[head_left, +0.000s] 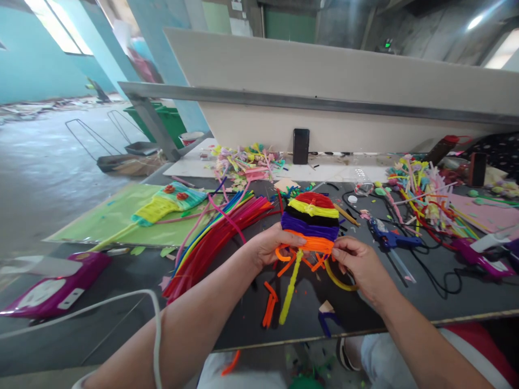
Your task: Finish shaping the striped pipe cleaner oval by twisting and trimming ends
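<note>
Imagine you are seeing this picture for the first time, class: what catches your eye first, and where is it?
First, the striped craft piece, banded red, yellow, black, purple and orange, held low down by the left hand and right hand. Next, the bundle of bright fuzzy stems fanned to its left. Then the blue glue gun to its right.

Soft, fuzzy ridges right across the striped piece (310, 212), and that same velvety nap on the stem bundle (221, 235)! Beneath, the tabletop (360, 310) looks matt and smooth. Now glossy moulded plastic on the purple device (87, 270), dull metal along the rail (263, 99), smooth glassy black on the phone (300, 146).
</note>
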The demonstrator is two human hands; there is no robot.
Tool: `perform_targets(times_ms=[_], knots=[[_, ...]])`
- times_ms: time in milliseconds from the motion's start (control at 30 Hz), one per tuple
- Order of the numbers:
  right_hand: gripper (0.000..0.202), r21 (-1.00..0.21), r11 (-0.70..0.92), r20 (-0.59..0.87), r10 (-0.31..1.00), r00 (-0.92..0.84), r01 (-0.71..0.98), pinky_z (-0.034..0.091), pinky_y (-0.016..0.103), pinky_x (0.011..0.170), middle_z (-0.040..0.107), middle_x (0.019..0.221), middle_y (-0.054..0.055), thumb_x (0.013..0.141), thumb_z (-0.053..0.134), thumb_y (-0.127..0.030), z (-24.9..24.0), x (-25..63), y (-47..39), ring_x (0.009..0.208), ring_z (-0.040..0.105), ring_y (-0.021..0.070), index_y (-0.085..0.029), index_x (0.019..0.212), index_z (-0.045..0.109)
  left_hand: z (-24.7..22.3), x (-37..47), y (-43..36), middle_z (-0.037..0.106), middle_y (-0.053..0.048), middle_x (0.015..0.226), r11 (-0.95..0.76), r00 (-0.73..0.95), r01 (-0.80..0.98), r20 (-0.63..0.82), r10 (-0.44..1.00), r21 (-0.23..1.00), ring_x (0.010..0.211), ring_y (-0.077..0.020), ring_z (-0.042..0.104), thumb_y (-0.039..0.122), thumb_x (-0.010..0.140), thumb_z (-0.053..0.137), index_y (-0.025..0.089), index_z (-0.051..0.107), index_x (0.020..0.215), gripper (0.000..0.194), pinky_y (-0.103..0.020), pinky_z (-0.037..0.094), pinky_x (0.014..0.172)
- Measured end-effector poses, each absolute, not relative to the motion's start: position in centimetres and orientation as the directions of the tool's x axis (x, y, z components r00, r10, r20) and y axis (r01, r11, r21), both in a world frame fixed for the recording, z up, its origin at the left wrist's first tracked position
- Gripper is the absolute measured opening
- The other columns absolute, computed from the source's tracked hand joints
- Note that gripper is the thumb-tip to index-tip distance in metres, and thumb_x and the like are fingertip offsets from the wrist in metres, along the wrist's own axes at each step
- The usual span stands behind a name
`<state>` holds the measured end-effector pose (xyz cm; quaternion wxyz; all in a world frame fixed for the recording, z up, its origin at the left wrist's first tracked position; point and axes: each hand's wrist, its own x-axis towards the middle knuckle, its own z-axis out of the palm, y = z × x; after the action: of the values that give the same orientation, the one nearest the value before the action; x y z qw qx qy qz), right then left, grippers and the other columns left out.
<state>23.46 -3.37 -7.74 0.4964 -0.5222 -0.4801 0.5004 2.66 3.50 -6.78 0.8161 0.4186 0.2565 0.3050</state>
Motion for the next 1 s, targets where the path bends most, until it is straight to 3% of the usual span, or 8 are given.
perform_targets(times_ms=[233,500,1000], knots=[[0.023,-0.999,-0.040,-0.035,0.989,0.141,0.028,0.047,0.028,0.054,0.064,0.066,0.001,0.067,0.070,-0.041,-7.6,23.0,-3.6,0.062,0.059,0.0173,-0.021,0.077,0.064,-6.7,3.1,3.4,0.069,-0.015,0.079,0.426,0.635,-0.321,-0.142,0.760,0.846,0.062,-0.0203,0.066,0.010,0.060,0.072,0.004,0.067,0.089,0.029,-0.030,0.054,0.061],[0.025,-0.988,-0.093,-0.116,0.975,0.192,-0.126,0.050,0.034,0.071,0.069,0.076,0.003,0.066,0.073,-0.036,-7.9,21.9,-3.8,0.067,0.063,0.0180,-0.020,0.083,0.067,-6.9,3.7,3.1,0.071,-0.014,0.082,0.400,0.550,-0.338,-0.166,0.819,0.852,0.066,-0.0214,0.067,0.010,0.058,0.074,0.005,0.068,0.090,0.033,-0.033,0.055,0.066],[0.024,-0.933,-0.204,-0.259,0.953,0.160,-0.295,0.036,0.022,0.051,0.059,0.058,-0.002,0.057,0.077,-0.033,-7.4,21.7,-3.7,0.052,0.049,0.0084,-0.015,0.068,0.066,-6.9,4.2,2.4,0.071,-0.012,0.075,0.357,0.566,-0.340,-0.114,0.817,0.870,0.066,-0.0217,0.066,0.013,0.056,0.077,0.006,0.068,0.087,0.033,-0.036,0.053,0.070]])
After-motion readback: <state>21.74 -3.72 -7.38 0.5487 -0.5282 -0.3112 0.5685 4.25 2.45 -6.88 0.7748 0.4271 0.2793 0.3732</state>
